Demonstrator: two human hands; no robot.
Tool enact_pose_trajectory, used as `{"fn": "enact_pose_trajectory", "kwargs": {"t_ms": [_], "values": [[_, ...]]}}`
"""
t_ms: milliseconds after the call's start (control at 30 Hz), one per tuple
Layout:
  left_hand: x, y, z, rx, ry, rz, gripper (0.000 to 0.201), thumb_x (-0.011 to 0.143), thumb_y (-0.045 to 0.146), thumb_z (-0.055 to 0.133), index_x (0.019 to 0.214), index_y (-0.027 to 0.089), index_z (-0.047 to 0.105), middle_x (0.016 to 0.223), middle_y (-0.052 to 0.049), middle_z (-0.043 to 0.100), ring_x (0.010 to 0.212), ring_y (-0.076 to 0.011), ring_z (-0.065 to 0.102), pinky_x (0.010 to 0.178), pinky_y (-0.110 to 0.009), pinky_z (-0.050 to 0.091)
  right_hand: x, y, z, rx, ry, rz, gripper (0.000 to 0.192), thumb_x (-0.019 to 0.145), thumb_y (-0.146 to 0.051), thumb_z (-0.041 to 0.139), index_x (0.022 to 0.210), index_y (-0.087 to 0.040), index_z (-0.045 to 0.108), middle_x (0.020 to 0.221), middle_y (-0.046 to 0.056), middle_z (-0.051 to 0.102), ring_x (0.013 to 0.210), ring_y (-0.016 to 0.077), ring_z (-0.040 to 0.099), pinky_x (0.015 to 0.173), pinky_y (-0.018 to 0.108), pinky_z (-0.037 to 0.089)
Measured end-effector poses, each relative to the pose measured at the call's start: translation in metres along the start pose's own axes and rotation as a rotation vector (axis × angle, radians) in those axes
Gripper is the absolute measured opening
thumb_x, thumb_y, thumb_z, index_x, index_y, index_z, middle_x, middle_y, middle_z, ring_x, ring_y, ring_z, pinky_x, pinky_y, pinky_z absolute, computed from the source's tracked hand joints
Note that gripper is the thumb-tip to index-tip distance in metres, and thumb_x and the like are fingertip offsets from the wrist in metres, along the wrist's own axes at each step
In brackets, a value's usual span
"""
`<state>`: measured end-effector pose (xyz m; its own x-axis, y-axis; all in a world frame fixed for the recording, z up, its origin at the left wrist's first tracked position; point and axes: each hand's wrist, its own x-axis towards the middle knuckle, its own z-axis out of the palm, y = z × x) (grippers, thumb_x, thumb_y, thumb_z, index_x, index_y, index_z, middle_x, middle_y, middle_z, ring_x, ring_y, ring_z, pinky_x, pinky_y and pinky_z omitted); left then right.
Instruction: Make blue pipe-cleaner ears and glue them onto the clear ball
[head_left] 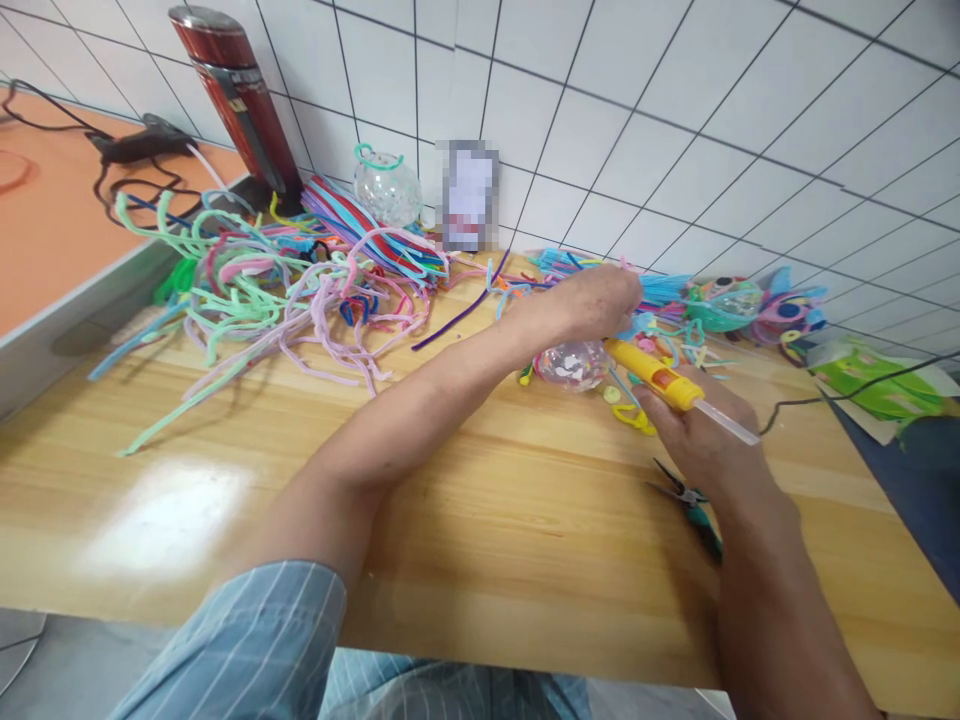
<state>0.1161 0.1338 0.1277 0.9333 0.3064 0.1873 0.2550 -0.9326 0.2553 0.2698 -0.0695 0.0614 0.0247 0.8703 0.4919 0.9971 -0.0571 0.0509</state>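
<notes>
Gripping a yellow plastic glue gun [654,377], the right hand [701,435] kept its long axis slanted, nozzle toward a clear glittery plastic ball [574,364] and clear glue stick trailing lower right. The left hand [600,300] closed over the ball's top. Tangled pastel pipe cleaners [285,290] crowded the wooden table [480,520]; teal pliers [694,505] lay beside the right wrist.

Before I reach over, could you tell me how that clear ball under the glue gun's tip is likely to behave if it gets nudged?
The clear ball looks round and smooth, so it would probably roll on the glossy wooden table. It seems hollow and thin-walled, so likely light and perhaps crushable. The left hand sits just above it and the right hand aims the glue gun at it, which may steady it.
</notes>
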Motion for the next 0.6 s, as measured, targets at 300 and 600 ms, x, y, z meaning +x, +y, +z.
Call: {"fn": "enact_pose_trajectory", "kwargs": {"t_ms": [300, 600], "values": [[0.0038, -0.0094, 0.0043, -0.007, 0.034, 0.021, 0.032, 0.094, 0.018, 0.060, 0.108, 0.017, 0.088, 0.103, -0.010, 0.086, 0.094, -0.0224, 0.075, 0.082, -0.032, 0.050, 0.0028, -0.0054, 0.0029, -0.018, -0.013, 0.044, 0.041, 0.109, -0.056, 0.049, 0.096, -0.023, 0.071, 0.087, 0.010, 0.075, 0.077, 0.0277, 0.071, 0.063, 0.036, 0.043], [0.0033, -0.0068, 0.0031, 0.002, 0.010, 0.007, 0.036, 0.093, 0.013, 0.058, 0.114, 0.013, 0.087, 0.111, -0.013, 0.086, 0.102, -0.0235, 0.076, 0.085, -0.033, 0.052, 0.0023, -0.0047, 0.0035, -0.011, -0.044, 0.044, 0.038, 0.109, -0.053, 0.049, 0.102, -0.023, 0.072, 0.093, 0.010, 0.077, 0.081, 0.0274, 0.071, 0.063, 0.035, 0.042]]}}
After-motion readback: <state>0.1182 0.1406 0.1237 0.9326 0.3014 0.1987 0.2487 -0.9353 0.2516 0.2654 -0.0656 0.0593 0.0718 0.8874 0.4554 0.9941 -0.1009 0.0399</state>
